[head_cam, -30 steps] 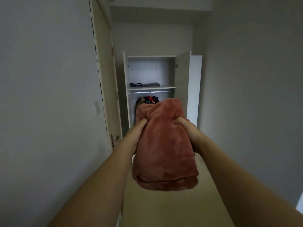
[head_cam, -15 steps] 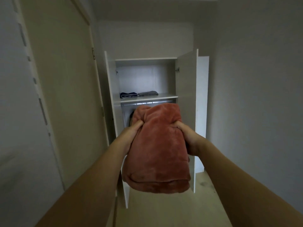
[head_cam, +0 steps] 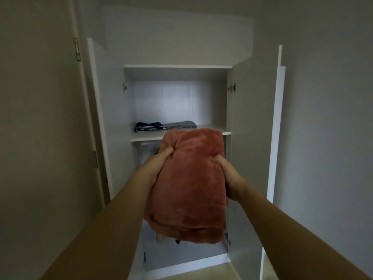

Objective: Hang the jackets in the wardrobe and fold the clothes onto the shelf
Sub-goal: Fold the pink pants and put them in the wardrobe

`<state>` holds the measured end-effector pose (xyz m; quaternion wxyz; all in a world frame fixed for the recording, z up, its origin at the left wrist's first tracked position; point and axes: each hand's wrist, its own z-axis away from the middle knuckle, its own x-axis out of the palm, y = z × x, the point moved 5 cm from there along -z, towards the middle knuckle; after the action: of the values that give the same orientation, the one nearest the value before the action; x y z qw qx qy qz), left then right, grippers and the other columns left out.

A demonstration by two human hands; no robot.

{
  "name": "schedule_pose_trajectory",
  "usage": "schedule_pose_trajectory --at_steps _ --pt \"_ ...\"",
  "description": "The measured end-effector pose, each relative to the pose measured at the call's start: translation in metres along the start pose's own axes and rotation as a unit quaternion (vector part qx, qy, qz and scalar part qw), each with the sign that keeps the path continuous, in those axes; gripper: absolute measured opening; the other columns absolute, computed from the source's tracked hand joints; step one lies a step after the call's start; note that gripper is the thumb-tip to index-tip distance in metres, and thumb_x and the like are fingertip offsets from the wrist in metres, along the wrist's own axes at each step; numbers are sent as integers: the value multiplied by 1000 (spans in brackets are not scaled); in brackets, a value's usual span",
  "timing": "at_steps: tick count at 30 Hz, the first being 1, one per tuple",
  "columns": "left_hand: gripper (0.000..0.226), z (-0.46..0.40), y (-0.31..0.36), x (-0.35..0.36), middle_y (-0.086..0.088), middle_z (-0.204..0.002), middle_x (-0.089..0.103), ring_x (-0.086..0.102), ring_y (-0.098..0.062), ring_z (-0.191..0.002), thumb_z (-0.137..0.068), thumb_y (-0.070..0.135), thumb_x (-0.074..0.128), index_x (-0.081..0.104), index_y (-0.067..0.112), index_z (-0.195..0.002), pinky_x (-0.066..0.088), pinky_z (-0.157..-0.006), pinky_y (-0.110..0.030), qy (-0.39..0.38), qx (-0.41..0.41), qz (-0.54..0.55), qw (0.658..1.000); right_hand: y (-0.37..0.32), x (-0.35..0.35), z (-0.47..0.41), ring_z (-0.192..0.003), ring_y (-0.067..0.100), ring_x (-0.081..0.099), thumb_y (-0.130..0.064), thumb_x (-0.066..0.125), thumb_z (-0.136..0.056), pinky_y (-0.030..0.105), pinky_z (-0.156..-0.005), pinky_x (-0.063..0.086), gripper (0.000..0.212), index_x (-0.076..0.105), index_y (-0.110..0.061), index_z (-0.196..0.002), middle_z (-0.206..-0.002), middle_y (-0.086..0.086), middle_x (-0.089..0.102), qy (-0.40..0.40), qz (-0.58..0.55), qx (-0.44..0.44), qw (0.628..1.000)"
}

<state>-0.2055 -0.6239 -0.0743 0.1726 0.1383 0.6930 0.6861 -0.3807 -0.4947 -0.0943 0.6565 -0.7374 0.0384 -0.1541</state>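
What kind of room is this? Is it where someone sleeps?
Probably a bedroom or dressing corner at home, though no bed shows. An open white wardrobe fills the end wall, folded clothes lie on its shelf, and two hands carry a folded pink fleece toward it.

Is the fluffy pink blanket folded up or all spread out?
Folded. The fluffy pink blanket is a thick bundle with stacked layers at its bottom edge, held between both hands.

dim, grey cast | brightest patch: wardrobe back panel [head_cam: 171, 102] above the grip | soft blur overall | wide-angle bending at edges
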Motion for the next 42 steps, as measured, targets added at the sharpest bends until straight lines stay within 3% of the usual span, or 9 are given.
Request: schedule_pose_trajectory --at_steps 6,11,15,19,30,34,36,39,42 --pt "61 -168 17 38 -10 -103 74 71 -29 -96 -69 55 71 68 20 -118 56 -90 -45 -17 -17 -41 999 -7 -74 -169 -64 22 66 -35 66 -69 37 -68 54 22 67 -15 -79 -72 6 67 78 -4 19 997" --pt "61 -293 35 34 -7 -96 70 69 -26 -88 -80 59 64 63 16 -122 55 -70 -30 41 9 -90 995 -8 -91 -314 -101 37 66 -44 61 -89 51 -92 53 44 67 -5 -109 -109 21 69 85 13 31 996" --pt "67 -378 69 3 -13 -116 66 66 -28 -96 -90 62 53 55 12 -133 57 -78 -37 79 -12 -161 984 -18 -70 -427 -80 24 65 -41 51 -96 35 -67 56 34 62 -9 -101 -98 11 66 28 -30 10 999" --pt "40 -445 119 -45 0 -81 70 67 -17 -60 -92 52 56 68 17 -106 50 -42 -22 131 -27 -232 964 -29 -23 -525 -78 24 64 -36 60 -91 33 -63 57 39 60 -6 -115 -90 11 65 58 -100 30 993" --pt "47 -672 182 -143 -20 -148 42 45 -34 -131 -102 26 30 49 3 -137 33 -111 -42 180 56 -607 772 9 113 -758 -93 32 64 -29 56 -91 43 -73 56 43 46 -12 -129 -118 16 59 144 -322 6 936" --pt "53 -746 110 -205 -15 -156 32 34 -35 -140 -102 37 26 41 14 -147 21 -117 -51 161 1 -638 753 66 147 -813 -88 28 62 -22 69 -85 26 -51 50 56 47 -4 -133 -122 19 61 75 -223 122 964" --pt "53 -763 49 -216 -11 -161 21 23 -31 -146 -105 38 21 28 18 -154 14 -120 -47 121 -3 -641 758 78 134 -834 -105 31 60 -26 74 -79 34 -70 56 71 41 -6 -138 -133 20 53 79 -121 143 979" --pt "56 -781 14 -219 -1 -164 5 2 -32 -150 -103 48 14 13 32 -156 -1 -118 -56 120 12 -654 747 33 88 -868 -126 35 45 -37 67 -81 39 -104 41 78 31 -17 -147 -149 16 27 240 161 -73 955" --pt "58 -790 22 -216 2 -165 2 -1 -34 -150 -99 55 11 11 38 -155 -6 -114 -62 118 -3 -663 740 -8 109 -900 -138 30 32 -39 47 -95 41 -115 26 56 36 -22 -147 -156 11 23 105 382 -224 890"
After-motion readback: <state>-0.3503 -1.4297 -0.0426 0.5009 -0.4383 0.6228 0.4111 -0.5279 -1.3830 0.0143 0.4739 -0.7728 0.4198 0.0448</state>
